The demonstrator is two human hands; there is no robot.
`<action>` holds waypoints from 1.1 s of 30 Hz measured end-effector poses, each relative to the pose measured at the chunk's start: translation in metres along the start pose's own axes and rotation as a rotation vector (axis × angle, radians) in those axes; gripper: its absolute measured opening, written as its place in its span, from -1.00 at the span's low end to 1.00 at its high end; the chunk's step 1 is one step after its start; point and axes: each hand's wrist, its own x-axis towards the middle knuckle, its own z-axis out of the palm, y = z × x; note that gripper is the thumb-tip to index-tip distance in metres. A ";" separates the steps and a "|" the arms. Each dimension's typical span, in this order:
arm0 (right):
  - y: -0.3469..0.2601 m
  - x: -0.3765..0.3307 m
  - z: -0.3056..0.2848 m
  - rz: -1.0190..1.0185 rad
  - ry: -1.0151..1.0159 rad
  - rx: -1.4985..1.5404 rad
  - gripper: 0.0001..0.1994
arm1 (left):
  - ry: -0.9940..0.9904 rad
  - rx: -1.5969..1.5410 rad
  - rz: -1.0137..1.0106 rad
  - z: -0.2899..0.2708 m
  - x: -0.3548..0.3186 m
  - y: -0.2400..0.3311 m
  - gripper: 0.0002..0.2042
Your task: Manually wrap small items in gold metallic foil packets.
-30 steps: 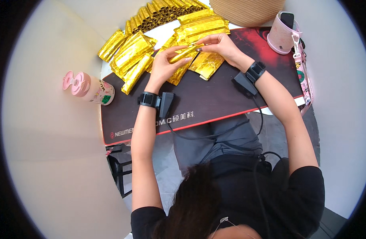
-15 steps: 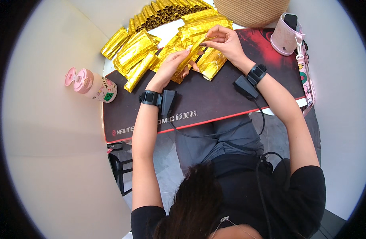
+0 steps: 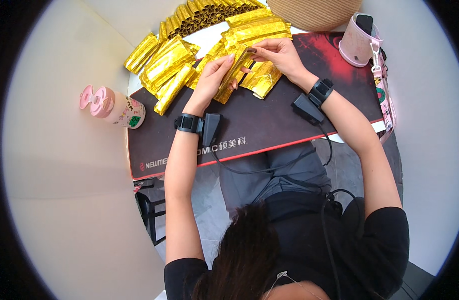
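A narrow folded piece of gold foil paper (image 3: 234, 75) slants between my hands above the dark mat. My left hand (image 3: 213, 82) is closed around its lower part, thumb on top. At its upper end, my right hand (image 3: 279, 56) pinches the edge between thumb and fingers. Beneath and beyond lie more gold foil pieces (image 3: 254, 32), with some flat ones (image 3: 263, 81) under the right hand. To the left is another loose heap of folded gold foil (image 3: 167, 65). Behind them stands a stack of gold foil tubes (image 3: 204, 19), their open ends facing me.
A bottle with a flipped-open pink lid (image 3: 122, 107) stands at the mat's left edge. At the back is a woven straw-coloured container (image 3: 314, 12). A pink cup (image 3: 353, 47) holding a dark device stands back right, with a strap beside it. Cables run from black wrist units on both arms.
The right hand has shifted slightly left along the foil's upper end, and the foil has turned to show a dull, narrow inner side. The left hand keeps its hold.
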 end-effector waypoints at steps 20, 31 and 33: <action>-0.001 0.001 -0.004 -0.018 -0.022 -0.228 -0.80 | 0.108 0.161 0.086 0.002 0.002 -0.003 -0.69; -0.008 0.001 0.000 -0.150 0.059 -0.526 -0.80 | 0.158 0.196 0.028 0.004 0.004 -0.004 -0.71; -0.005 0.002 -0.002 -0.110 0.122 -0.347 -0.82 | 0.249 0.179 0.145 0.007 0.002 0.002 -0.73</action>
